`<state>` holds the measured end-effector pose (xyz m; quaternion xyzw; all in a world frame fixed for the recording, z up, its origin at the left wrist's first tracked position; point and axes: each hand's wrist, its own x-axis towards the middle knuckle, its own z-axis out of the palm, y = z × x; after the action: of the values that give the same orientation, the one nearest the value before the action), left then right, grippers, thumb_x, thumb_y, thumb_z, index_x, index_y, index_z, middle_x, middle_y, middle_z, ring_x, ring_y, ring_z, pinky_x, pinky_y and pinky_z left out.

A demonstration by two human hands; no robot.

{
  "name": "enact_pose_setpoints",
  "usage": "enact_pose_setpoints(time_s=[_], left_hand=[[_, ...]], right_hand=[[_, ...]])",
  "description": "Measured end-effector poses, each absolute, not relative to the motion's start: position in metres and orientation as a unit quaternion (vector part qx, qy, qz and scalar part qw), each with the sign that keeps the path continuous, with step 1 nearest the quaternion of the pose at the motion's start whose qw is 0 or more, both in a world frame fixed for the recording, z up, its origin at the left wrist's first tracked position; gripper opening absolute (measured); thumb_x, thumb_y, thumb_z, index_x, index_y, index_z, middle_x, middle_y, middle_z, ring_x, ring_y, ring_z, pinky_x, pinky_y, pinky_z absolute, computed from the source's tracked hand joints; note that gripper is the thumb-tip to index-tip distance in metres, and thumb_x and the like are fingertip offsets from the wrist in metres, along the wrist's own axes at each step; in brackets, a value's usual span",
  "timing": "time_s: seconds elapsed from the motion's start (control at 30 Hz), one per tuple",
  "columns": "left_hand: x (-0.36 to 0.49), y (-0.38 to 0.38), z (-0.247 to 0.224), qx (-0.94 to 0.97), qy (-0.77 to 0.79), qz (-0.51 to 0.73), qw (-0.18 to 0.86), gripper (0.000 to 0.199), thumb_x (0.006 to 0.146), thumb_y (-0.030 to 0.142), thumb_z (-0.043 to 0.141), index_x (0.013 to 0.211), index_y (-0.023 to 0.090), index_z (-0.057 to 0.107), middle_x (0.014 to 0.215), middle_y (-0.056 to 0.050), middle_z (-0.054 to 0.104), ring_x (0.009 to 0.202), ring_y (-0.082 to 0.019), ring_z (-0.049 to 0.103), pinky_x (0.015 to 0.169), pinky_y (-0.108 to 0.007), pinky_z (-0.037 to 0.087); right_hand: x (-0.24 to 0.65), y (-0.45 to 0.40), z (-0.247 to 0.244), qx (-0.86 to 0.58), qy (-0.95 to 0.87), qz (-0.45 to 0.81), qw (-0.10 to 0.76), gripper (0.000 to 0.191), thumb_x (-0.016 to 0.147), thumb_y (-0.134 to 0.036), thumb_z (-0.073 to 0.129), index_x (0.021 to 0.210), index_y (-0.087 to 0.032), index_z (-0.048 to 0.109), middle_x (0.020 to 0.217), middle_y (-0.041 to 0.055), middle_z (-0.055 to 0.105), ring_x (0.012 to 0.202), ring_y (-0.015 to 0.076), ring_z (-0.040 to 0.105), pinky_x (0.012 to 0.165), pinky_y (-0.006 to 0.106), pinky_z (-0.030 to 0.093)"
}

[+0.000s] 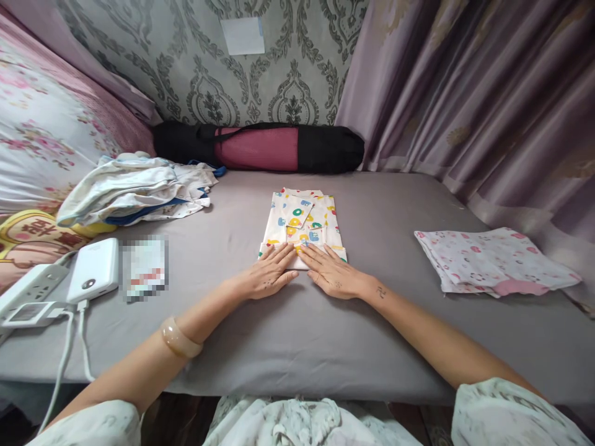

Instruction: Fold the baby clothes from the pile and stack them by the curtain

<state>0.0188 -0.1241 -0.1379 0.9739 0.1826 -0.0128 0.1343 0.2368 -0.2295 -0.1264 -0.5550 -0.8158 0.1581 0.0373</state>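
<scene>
In front of me a small white garment (pixel 302 217) with a colourful print lies folded on the grey sheet (pixel 385 347). Its near edge is turned up into a band. My left hand (pixel 274 271) lies flat across the left part of that band, fingers stretched out. On the right part rests my right hand (pixel 328 271), also flat with fingers extended. The fingertips of both hands almost meet at the middle. Neither hand grips the cloth; both touch it from above. Part of the near fold is hidden under them.
At the right lies a folded pink-and-white printed cloth (pixel 493 260). Loose clothes (pixel 139 189) are heaped at the left, behind a white power bank (pixel 94 269), a power strip (pixel 35 291) and cables. A black-and-red long bag (pixel 255 148) lies along the wall.
</scene>
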Motion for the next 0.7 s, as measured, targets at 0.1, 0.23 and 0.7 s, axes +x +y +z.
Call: enact_pose_setpoints(time_s=[0.1, 0.23, 0.7], left_hand=[[0.02, -0.124, -0.137, 0.969, 0.209, -0.021, 0.13, 0.066, 0.1, 0.055, 0.01, 0.156, 0.021, 0.01, 0.162, -0.007, 0.005, 0.149, -0.024, -0.001, 0.12, -0.047, 0.002], [0.018, -0.121, -0.137, 0.97, 0.202, -0.045, 0.131, 0.065, 0.099, 0.055, 0.009, 0.155, 0.023, 0.016, 0.161, -0.005, 0.007, 0.149, -0.024, 0.001, 0.12, -0.047, 0.002], [0.0, -0.108, -0.142, 0.96, 0.251, -0.025, 0.118, 0.067, 0.099, 0.055, 0.009, 0.155, 0.019, 0.012, 0.16, -0.008, 0.01, 0.149, -0.024, 0.004, 0.12, -0.045, 0.008]], right_hand=[[0.238, -0.229, -0.128, -0.565, -0.811, 0.144, 0.04, 0.059, 0.102, -0.043, 0.018, 0.155, -0.018, 0.019, 0.162, 0.0065, 0.01, 0.149, 0.0221, 0.002, 0.12, 0.05, 0.003], [0.241, -0.229, -0.128, -0.56, -0.814, 0.151, 0.029, 0.057, 0.102, -0.043, 0.017, 0.155, -0.021, 0.02, 0.161, 0.0053, 0.013, 0.149, 0.0218, 0.004, 0.12, 0.05, 0.004], [0.262, -0.236, -0.13, -0.619, -0.769, 0.157, 0.033, 0.065, 0.1, -0.051, 0.01, 0.156, -0.019, 0.008, 0.161, 0.0062, 0.01, 0.148, 0.0232, 0.005, 0.121, 0.049, 0.008]])
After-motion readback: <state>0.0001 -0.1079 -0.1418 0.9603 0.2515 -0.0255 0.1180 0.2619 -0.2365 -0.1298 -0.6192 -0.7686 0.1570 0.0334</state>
